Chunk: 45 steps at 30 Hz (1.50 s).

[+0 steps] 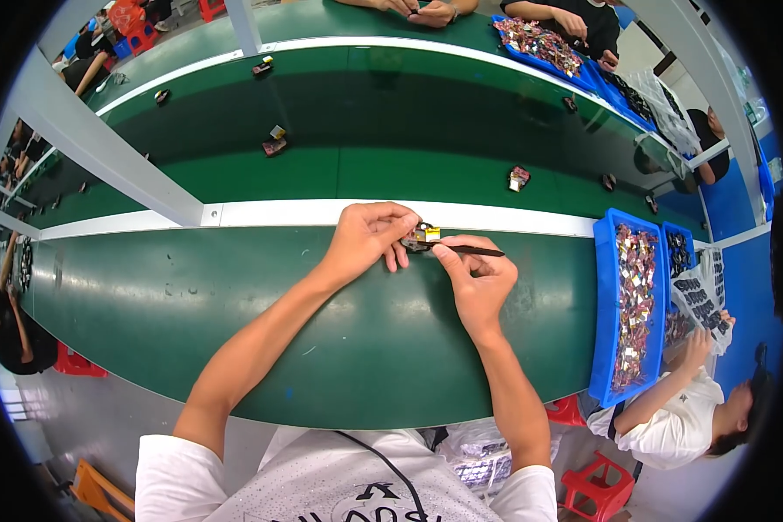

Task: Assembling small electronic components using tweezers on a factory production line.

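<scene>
Between the thumb and fingers of my left hand (367, 239) is a small electronic part (427, 233) with a yellow and white patch and dark, reddish pieces. My left hand is closed on it, just above the green bench near the white rail. My right hand (483, 283) pinches a slim black tool that looks like tweezers (478, 251). Its thin end points left and meets the lower edge of the part; whether it grips anything there is too small to tell. My fingers cover some of the part.
A blue tray (602, 304) full of small reddish parts stands at the bench's right end. Beyond the white rail (278, 219), a green conveyor belt (391, 174) carries scattered parts, including one loose part (518, 178). A white post (104, 143) rises at left. Co-workers sit across and at right.
</scene>
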Motion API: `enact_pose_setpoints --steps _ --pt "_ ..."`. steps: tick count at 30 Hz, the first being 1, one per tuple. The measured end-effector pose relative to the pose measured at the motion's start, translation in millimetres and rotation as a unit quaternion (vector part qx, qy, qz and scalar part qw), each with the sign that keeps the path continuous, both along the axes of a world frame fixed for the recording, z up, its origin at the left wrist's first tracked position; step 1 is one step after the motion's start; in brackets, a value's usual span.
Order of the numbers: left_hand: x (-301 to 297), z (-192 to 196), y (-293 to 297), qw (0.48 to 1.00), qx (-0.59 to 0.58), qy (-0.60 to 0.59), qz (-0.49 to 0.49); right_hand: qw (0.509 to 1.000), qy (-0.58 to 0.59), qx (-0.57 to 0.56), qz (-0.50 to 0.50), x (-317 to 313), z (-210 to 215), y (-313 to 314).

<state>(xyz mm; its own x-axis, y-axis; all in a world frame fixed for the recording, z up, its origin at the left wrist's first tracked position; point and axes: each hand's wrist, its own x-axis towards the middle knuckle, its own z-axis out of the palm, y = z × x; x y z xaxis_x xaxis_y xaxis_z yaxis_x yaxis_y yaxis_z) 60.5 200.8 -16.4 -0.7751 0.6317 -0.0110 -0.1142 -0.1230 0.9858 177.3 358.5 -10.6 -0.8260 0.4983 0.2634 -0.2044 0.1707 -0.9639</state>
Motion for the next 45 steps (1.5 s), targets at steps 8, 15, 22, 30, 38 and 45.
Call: enact_pose_setpoints --steps 8,15,22,30,38,45 --pt "-2.6 1.1 -4.3 1.000 0.003 -0.011 -0.010 0.990 0.068 0.117 -0.030 -1.2 -1.3 -6.7" --pt "-2.6 3.1 -9.2 1.000 -0.002 -0.015 -0.012 0.990 0.067 0.120 -0.031 -2.1 -2.6 -12.2" --pt "-2.8 2.9 -13.8 1.000 0.011 -0.011 0.001 0.987 0.068 0.139 -0.033 -2.8 -1.0 -17.9" --pt "-3.1 0.8 -14.3 1.000 0.005 -0.006 0.008 0.996 0.006 0.086 -0.013 -4.4 -1.5 -10.9" --pt "-4.7 -0.6 -15.7 1.000 0.009 0.002 0.010 0.989 0.052 0.140 -0.008 -5.4 -2.9 -14.5" --pt "-0.9 1.2 -12.8 1.000 -0.008 -0.003 0.010 0.982 0.067 0.174 -0.007 -4.7 -1.5 -11.3"
